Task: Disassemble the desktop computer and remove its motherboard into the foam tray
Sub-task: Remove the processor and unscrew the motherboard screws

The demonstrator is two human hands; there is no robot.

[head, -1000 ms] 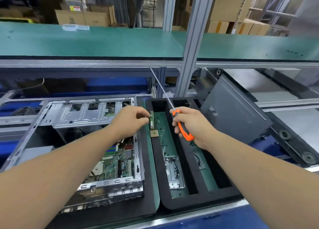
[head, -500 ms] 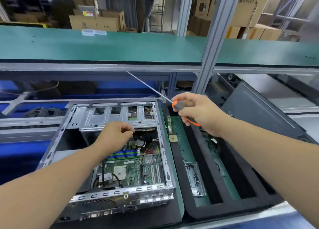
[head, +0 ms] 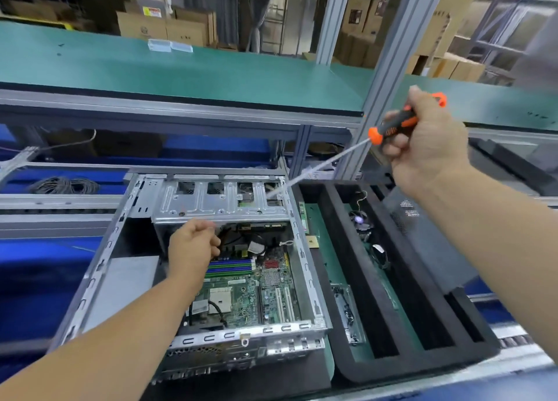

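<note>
The open desktop case (head: 193, 255) lies flat on the worktop at about 7 o'clock from the view centre, so the motherboard (head: 253, 292) inside faces up and can be reached from above; it is not yet removed. The left hand (head: 193, 246) reaches in under the drive cage (head: 217, 201), fingers curled near the cables, but I cannot tell if it pinches something. The right hand (head: 422, 143), at 2 o'clock, grips one orange-black screwdriver (head: 395, 127), its long shaft pointing down toward the cage corner, probably ready for the next screw. One black foam tray (head: 341, 367) waits just beside the case, at 4 o'clock, with three long slots holding small removed parts.
</note>
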